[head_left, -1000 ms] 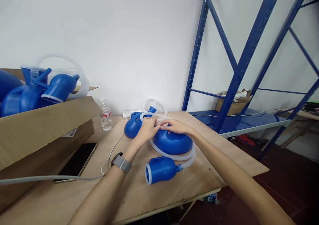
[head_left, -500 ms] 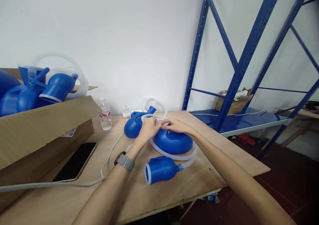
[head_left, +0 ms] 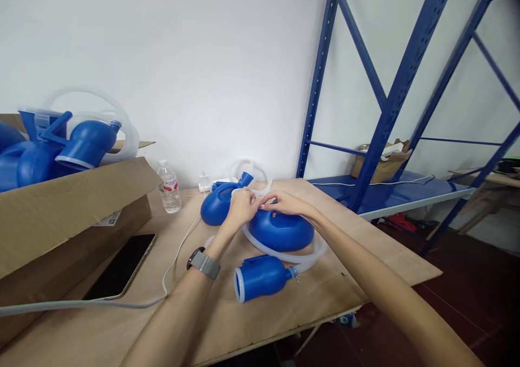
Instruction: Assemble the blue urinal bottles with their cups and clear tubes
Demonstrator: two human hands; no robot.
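My left hand [head_left: 242, 206] and my right hand [head_left: 284, 202] meet fingertip to fingertip above the near blue bottle [head_left: 281, 231]. Both are closed in a pinch; what sits between the fingers is too small or hidden to name. A clear hose [head_left: 306, 257] curves round the bottle's front and right side. It joins the neck of a blue cup-shaped piece [head_left: 262, 276] lying on its side in front. Another blue bottle [head_left: 214, 208] stands behind my left hand, with a coiled hose [head_left: 266, 178] beyond it.
At the left, a cardboard box [head_left: 77, 201] holds several blue pieces. A phone [head_left: 119, 266], a white cable [head_left: 173, 264] and a water bottle [head_left: 169, 191] are on the wooden table [head_left: 219, 329]. A blue shelf rack [head_left: 406, 193] stands at the right.
The view has shifted slightly. My hands stay together over the near bottle, and the hose at its right bulges a little farther outward.
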